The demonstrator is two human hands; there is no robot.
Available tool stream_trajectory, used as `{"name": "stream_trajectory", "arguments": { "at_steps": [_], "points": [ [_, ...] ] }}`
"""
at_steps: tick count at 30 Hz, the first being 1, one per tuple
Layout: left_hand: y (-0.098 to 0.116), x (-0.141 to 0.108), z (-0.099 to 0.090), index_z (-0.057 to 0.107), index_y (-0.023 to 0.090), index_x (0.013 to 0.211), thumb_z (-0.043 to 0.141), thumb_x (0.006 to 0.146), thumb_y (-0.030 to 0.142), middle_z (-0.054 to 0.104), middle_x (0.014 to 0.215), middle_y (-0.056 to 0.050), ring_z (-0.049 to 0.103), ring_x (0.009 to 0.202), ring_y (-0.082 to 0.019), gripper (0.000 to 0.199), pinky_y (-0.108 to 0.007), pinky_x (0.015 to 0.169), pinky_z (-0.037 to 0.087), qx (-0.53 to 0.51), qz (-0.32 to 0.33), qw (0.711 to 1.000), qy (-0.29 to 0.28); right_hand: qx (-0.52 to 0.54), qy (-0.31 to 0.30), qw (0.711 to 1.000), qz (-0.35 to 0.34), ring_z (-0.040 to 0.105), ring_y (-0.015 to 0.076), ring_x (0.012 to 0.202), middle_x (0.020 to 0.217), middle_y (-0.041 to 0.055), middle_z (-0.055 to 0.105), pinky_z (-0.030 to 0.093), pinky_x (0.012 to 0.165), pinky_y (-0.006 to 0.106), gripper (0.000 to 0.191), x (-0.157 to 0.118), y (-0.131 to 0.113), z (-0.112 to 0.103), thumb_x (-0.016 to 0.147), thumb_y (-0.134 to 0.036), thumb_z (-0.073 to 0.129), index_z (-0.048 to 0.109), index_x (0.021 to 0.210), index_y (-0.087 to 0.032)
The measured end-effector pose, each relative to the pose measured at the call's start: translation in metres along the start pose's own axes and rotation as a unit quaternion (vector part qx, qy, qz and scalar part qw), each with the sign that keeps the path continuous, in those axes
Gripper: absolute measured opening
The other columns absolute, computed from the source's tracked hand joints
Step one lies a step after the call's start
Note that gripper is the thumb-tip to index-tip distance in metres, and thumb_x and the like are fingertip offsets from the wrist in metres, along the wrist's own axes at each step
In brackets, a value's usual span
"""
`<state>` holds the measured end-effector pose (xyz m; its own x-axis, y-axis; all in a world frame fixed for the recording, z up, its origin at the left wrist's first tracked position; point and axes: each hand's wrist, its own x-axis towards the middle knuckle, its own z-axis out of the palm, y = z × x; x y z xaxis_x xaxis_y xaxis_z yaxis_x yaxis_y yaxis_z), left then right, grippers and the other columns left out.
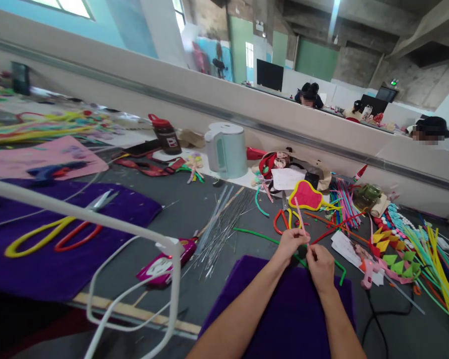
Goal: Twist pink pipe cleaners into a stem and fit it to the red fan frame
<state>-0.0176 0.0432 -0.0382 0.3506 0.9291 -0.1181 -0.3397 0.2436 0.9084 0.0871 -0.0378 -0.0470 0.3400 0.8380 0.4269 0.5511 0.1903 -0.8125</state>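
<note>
A thin pink stem [299,214] rises from between my hands, above the purple cloth [280,309]. Near its middle, my left hand [292,244] is closed on it with fingertips pinched. Just below and to the right, my right hand [321,264] is closed too, its fingers at the stem's lower end. A green stem [258,234] lies on the grey table beyond my left hand, and a bent green piece [342,273] is right of my right hand. Behind the hands are red and yellow scissors [284,219] and a red shape edged in yellow [306,195].
A pale kettle [232,152] and dark bottle [166,134] stand by the partition. Metal wires [224,227] and a magenta packet [168,264] lie left. A white frame [134,224] crosses the left foreground. Coloured stems [434,269] and a pink glue gun [368,269] lie right.
</note>
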Motion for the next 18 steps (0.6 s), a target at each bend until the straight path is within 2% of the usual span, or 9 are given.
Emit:
{"name": "stream_trajectory", "arguments": {
  "at_steps": [2, 3, 5, 7, 8, 11, 13, 16, 18],
  "points": [
    [0.003, -0.001, 0.001, 0.068, 0.012, 0.063, 0.085, 0.047, 0.029, 0.062, 0.061, -0.001, 0.053, 0.055, -0.011, 0.029, -0.024, 0.06, 0.042, -0.005, -0.003, 1.0, -0.021, 0.067, -0.022, 0.995, 0.078, 0.051, 0.0127, 0.053, 0.058, 0.0006, 0.06, 0.042, 0.054, 0.023, 0.024, 0.002, 0.002, 0.0, 0.078, -0.039, 0.059, 0.063, 0.068, -0.018],
    [0.004, -0.002, 0.001, 0.069, 0.012, 0.067, 0.085, 0.047, 0.03, 0.062, 0.061, -0.002, 0.054, 0.056, -0.011, 0.031, -0.025, 0.061, 0.043, -0.01, -0.006, 0.999, -0.034, 0.13, -0.038, 0.982, 0.135, 0.049, 0.0117, 0.048, 0.057, -0.0001, 0.06, 0.041, 0.049, 0.023, 0.023, 0.004, 0.004, 0.001, 0.076, -0.04, 0.062, 0.062, 0.069, -0.018],
    [0.007, -0.003, 0.001, 0.07, 0.012, 0.073, 0.085, 0.049, 0.033, 0.063, 0.063, -0.003, 0.056, 0.059, -0.012, 0.035, -0.027, 0.064, 0.045, -0.02, -0.01, 0.998, -0.066, 0.27, -0.069, 0.932, 0.234, 0.044, 0.0095, 0.041, 0.053, -0.0017, 0.058, 0.038, 0.042, 0.021, 0.024, 0.007, 0.009, 0.001, 0.071, -0.041, 0.067, 0.061, 0.07, -0.017],
    [0.009, -0.004, 0.001, 0.07, 0.012, 0.072, 0.085, 0.049, 0.034, 0.063, 0.065, -0.004, 0.058, 0.061, -0.013, 0.035, -0.028, 0.066, 0.046, -0.026, -0.008, 0.995, -0.094, 0.352, -0.086, 0.89, 0.278, 0.041, 0.008, 0.039, 0.051, -0.0031, 0.055, 0.035, 0.039, 0.02, 0.025, 0.011, 0.012, 0.001, 0.068, -0.041, 0.069, 0.06, 0.069, -0.017],
    [0.009, -0.004, 0.001, 0.069, 0.012, 0.07, 0.085, 0.049, 0.034, 0.064, 0.065, -0.004, 0.058, 0.06, -0.013, 0.034, -0.027, 0.065, 0.046, -0.027, -0.005, 0.995, -0.099, 0.365, -0.088, 0.883, 0.283, 0.04, 0.0078, 0.039, 0.05, -0.0035, 0.054, 0.034, 0.038, 0.019, 0.025, 0.012, 0.014, 0.002, 0.067, -0.041, 0.07, 0.061, 0.068, -0.017],
    [0.007, -0.001, 0.0, 0.069, 0.012, 0.066, 0.085, 0.047, 0.032, 0.064, 0.063, -0.004, 0.057, 0.057, -0.013, 0.032, -0.025, 0.062, 0.044, -0.026, 0.006, 0.997, -0.077, 0.356, -0.08, 0.889, 0.276, 0.041, 0.0079, 0.038, 0.05, -0.0029, 0.055, 0.035, 0.038, 0.02, 0.027, 0.014, 0.014, 0.002, 0.065, -0.042, 0.072, 0.062, 0.068, -0.017],
    [0.004, 0.002, 0.0, 0.069, 0.012, 0.064, 0.085, 0.046, 0.03, 0.064, 0.061, -0.003, 0.056, 0.055, -0.012, 0.03, -0.025, 0.06, 0.043, -0.025, 0.01, 0.998, -0.049, 0.314, -0.068, 0.912, 0.255, 0.043, 0.0086, 0.039, 0.052, -0.0022, 0.058, 0.037, 0.039, 0.021, 0.028, 0.012, 0.012, 0.002, 0.066, -0.043, 0.072, 0.063, 0.069, -0.017],
    [-0.002, 0.006, -0.001, 0.068, 0.013, 0.06, 0.084, 0.044, 0.027, 0.063, 0.058, -0.002, 0.056, 0.053, -0.012, 0.026, -0.025, 0.058, 0.043, -0.02, 0.008, 1.0, -0.017, 0.146, -0.045, 0.977, 0.145, 0.051, 0.0123, 0.048, 0.057, 0.0001, 0.062, 0.042, 0.048, 0.023, 0.027, 0.009, 0.008, 0.0, 0.073, -0.044, 0.065, 0.065, 0.071, -0.017],
    [-0.005, 0.007, -0.001, 0.068, 0.013, 0.058, 0.083, 0.045, 0.025, 0.062, 0.056, -0.002, 0.055, 0.051, -0.012, 0.024, -0.025, 0.056, 0.043, -0.017, 0.003, 1.0, -0.008, 0.035, -0.026, 0.997, 0.058, 0.055, 0.0142, 0.057, 0.061, 0.0014, 0.063, 0.044, 0.057, 0.024, 0.026, 0.006, 0.006, -0.002, 0.077, -0.043, 0.06, 0.066, 0.07, -0.018]
  ]
}}
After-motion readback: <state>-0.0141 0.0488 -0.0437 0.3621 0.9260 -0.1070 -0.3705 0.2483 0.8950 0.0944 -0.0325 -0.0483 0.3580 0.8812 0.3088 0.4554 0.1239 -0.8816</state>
